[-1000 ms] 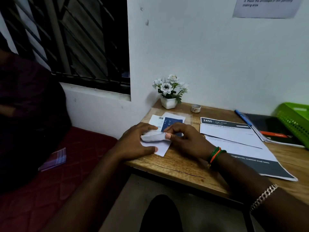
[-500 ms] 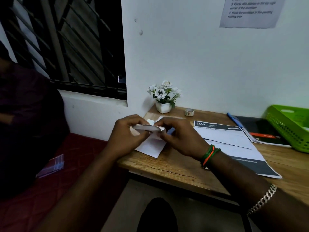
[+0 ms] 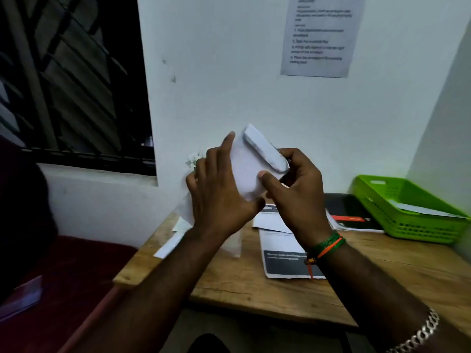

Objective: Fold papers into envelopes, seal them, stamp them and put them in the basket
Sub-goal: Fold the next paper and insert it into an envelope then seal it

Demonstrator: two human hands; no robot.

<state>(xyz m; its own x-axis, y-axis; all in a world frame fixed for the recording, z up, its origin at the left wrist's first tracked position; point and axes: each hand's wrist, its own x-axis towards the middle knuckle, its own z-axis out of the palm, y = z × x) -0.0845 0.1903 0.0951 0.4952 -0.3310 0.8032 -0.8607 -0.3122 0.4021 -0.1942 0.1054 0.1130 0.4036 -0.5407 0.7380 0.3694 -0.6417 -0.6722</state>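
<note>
Both hands hold the folded envelope (image 3: 251, 169) raised above the table's (image 3: 254, 284) far edge, left hand (image 3: 219, 197) cupping it, right hand (image 3: 298, 189) pinching its tilted flap end, nearer the green basket (image 3: 407, 212) at the far right corner.

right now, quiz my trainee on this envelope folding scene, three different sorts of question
1. True or false: the folded white paper lies flat on the wooden table.
2. Which hands hold it? A left only, B right only, C both.
3. What already lies in the green basket?

Key
1. False: it is held up in the air.
2. C: left hand and right hand.
3. A white envelope or paper.
</note>
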